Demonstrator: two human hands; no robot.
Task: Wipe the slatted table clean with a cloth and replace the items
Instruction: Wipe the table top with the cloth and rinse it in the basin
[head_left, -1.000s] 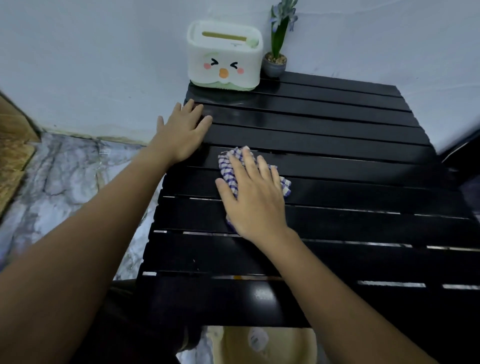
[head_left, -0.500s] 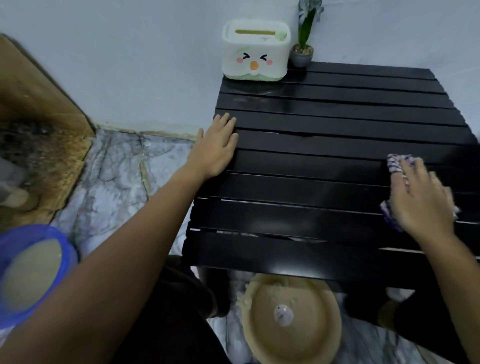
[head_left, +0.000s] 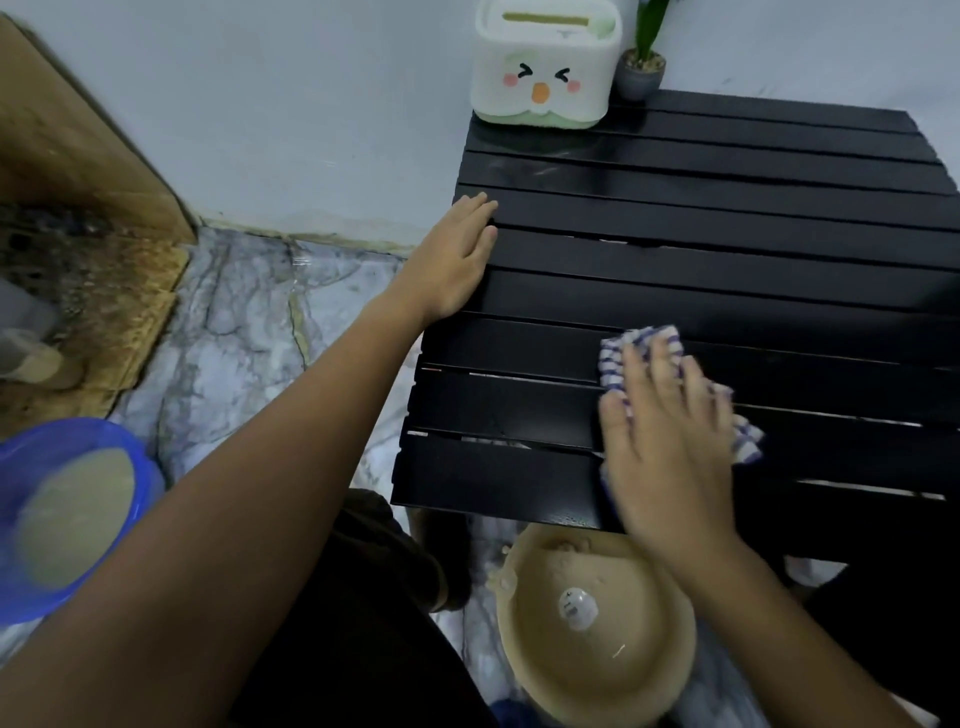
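A black slatted table (head_left: 727, 270) fills the right half of the view. My right hand (head_left: 670, 441) lies flat on a blue-and-white checked cloth (head_left: 623, 348), pressing it onto the near slats; most of the cloth is hidden under the palm. My left hand (head_left: 457, 260) rests flat on the table's left edge, fingers together, holding nothing. A white tissue box with a cartoon face (head_left: 545, 62) stands at the table's far left corner. Beside it on the right is a small potted plant (head_left: 641, 67).
A beige basin (head_left: 592, 623) sits on the marble floor under the table's near edge. A blue basin (head_left: 67, 514) is on the floor at the left. A brown worn board (head_left: 78, 182) leans at the far left. A pale wall stands behind the table.
My right hand has slid the cloth back leftwards along the near slats, after sweeping right before. My left hand stays on the left edge. The view has shifted.
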